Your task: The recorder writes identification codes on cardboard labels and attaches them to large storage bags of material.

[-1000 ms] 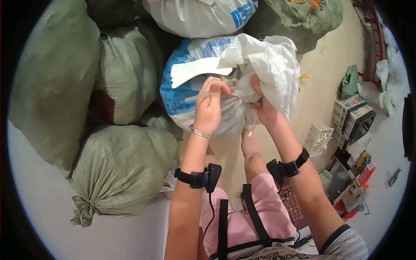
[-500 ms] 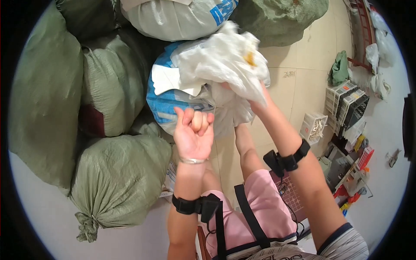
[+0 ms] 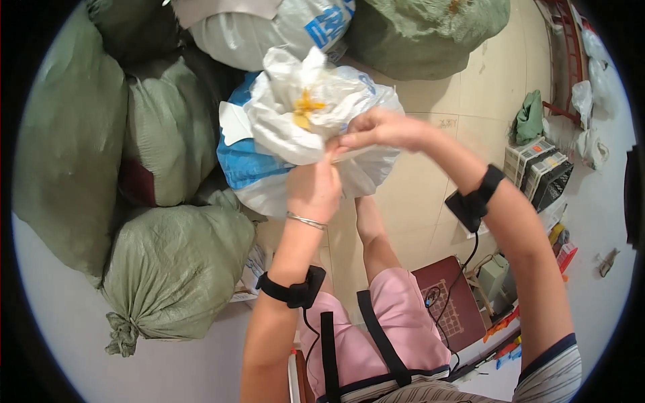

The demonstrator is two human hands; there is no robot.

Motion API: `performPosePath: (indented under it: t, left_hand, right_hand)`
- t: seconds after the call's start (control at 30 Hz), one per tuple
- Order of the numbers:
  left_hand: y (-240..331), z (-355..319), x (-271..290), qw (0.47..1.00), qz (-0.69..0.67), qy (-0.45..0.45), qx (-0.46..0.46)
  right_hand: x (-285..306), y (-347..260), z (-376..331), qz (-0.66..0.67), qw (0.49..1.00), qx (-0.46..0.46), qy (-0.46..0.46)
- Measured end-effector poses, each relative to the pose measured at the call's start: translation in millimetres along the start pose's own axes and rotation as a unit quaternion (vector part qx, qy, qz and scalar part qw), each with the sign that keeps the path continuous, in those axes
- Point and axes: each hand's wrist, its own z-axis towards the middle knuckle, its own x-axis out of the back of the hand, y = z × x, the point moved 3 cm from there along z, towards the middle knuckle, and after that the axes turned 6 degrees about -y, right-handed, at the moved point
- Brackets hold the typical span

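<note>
A white and blue woven plastic sack [image 3: 248, 161] stands in front of me, its gathered mouth [image 3: 282, 138] flared out like a ruffle with a yellow patch inside. My left hand [image 3: 314, 188] is closed at the near side of the sack's neck, back of the hand toward me. Coming from the right, my right hand [image 3: 376, 129] pinches at the same spot, its fingertips meeting those of the left. Whatever thin thing lies between the fingers is too small to make out. A white paper-like tag [image 3: 234, 124] sticks out at the sack's left.
Full green woven sacks [image 3: 181, 269] crowd the left side. Another white sack [image 3: 248, 37] and a green sack [image 3: 416, 37] stand beyond. At right are stacked crates [image 3: 531, 164] and a green cloth bag [image 3: 529, 115]. A dark red board [image 3: 447, 302] lies near my knees.
The sack's loose mouth has swung left and now stands up, flared. My right hand has come out from under it to the neck. My left hand has turned over and joined the right.
</note>
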Motion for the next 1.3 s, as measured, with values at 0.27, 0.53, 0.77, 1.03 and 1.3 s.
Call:
performPosePath:
  t: [0.27,0.53,0.77,1.03,1.3]
  left_hand:
    - [1,11,-7,0.997,0.041,0.067,0.001]
    - [22,-1,-15,0.997,-0.007,-0.056,-0.046]
    - [-9,-47,-33,0.964,-0.254,0.075,-0.003]
    - [-13,-105,-45,0.956,-0.225,0.188,0.028]
    - [4,-116,-13,0.993,-0.095,0.048,-0.052]
  right_hand:
    - [-82,33,-17,0.306,0.920,0.004,0.243]
    - [-152,37,-62,0.546,0.775,0.019,0.317]
    - [-155,47,-44,0.516,0.803,0.045,0.296]
    - [-137,30,-16,0.349,0.903,-0.033,0.246]
    - [-141,13,-22,0.436,0.860,-0.001,0.265]
